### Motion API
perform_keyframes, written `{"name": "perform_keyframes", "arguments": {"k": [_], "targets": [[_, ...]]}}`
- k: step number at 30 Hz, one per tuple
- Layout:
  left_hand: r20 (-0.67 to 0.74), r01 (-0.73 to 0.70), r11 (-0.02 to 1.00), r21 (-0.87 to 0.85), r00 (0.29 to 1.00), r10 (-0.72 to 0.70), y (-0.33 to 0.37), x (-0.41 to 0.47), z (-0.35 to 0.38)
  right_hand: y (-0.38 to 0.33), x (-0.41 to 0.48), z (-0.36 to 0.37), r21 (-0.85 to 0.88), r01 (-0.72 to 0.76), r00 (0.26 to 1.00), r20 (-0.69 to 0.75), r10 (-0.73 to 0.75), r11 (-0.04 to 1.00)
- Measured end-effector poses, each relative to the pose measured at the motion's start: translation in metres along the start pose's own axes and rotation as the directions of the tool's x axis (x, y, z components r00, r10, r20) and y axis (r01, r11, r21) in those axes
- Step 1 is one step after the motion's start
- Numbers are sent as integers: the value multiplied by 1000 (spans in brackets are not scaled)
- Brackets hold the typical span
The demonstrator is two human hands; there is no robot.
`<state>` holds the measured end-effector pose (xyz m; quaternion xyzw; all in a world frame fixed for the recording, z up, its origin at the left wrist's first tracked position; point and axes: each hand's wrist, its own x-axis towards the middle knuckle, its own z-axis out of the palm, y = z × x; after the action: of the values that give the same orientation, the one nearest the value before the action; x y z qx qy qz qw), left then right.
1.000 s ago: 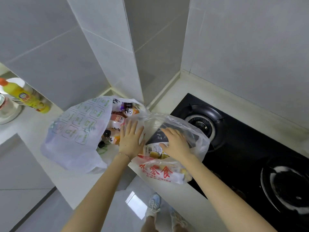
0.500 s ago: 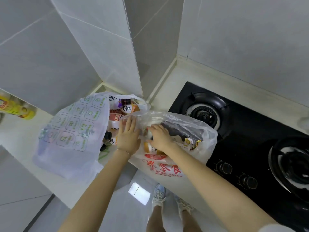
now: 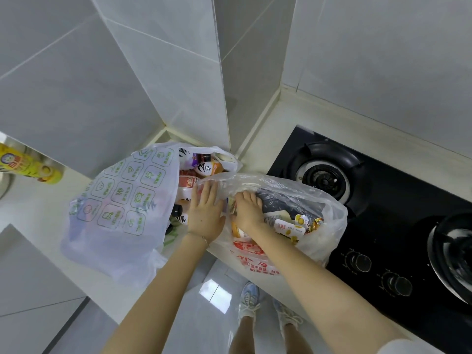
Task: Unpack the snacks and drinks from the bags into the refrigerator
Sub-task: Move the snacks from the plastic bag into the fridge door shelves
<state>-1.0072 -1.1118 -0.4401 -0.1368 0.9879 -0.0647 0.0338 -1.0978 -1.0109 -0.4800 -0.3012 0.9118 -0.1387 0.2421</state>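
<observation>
Two plastic bags stand on the pale counter (image 3: 46, 215). The left one is a white bag with green icons (image 3: 120, 208), and several drink bottles (image 3: 204, 169) show in its open mouth. The right one is a clear bag with red print (image 3: 301, 190), full of snack packets (image 3: 293, 226) and a dark packet (image 3: 281, 203). My left hand (image 3: 205, 213) lies flat with straight fingers against the clear bag's left side. My right hand (image 3: 249, 210) is inside the clear bag. Its fingers curl down among the packets beside the dark packet, and their tips are hidden.
A black gas hob (image 3: 398, 205) with a burner (image 3: 323, 177) and two knobs (image 3: 360, 261) sits right of the clear bag. A tiled wall column (image 3: 199, 93) rises behind the bags. A yellow bottle (image 3: 28, 166) stands far left. The counter edge and my shoes (image 3: 249, 300) are below.
My right hand slid left inside the clear bag, off the top of the dark packet toward the bag's left side. My left hand stayed against the bag.
</observation>
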Motion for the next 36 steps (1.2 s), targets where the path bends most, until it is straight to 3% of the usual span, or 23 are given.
{"name": "perform_keyframes", "arguments": {"k": [3,7,13,17,19,21,23,26,29,33,36], "targets": [[25,-1,1000,-30,1000,2,-1,-1,-1,0,-5,-3,180,-19,997,-67,31,983],[67,49,997,-67,997,-45,1,-2,-11,8,-18,-22,486,-84,995,-3,98,870],[-14,107,919,-379,993,-121,33,10,-40,24,-49,-56,661,-108,994,79,74,743],[-26,57,822,-567,996,-87,49,21,-61,36,-65,-73,787,-162,987,133,94,595],[10,79,725,-684,995,-99,58,26,-66,43,-73,-87,844,-155,987,150,53,513],[86,109,597,-795,994,-67,69,29,-68,53,-80,-99,851,-141,990,119,77,505],[112,105,544,-833,994,-20,79,31,-64,67,-86,-107,819,-138,983,45,176,557],[243,146,602,-785,966,82,89,32,-44,87,-93,-117,770,-146,960,-42,277,621],[361,87,718,-691,902,238,102,29,-33,99,-95,-121,740,-127,956,-87,281,661],[326,-24,788,-615,902,283,116,27,-31,103,-100,-125,798,-97,944,-115,308,595],[288,-6,776,-630,927,241,118,29,-32,105,-103,-130,828,-100,945,-94,313,551]]}}
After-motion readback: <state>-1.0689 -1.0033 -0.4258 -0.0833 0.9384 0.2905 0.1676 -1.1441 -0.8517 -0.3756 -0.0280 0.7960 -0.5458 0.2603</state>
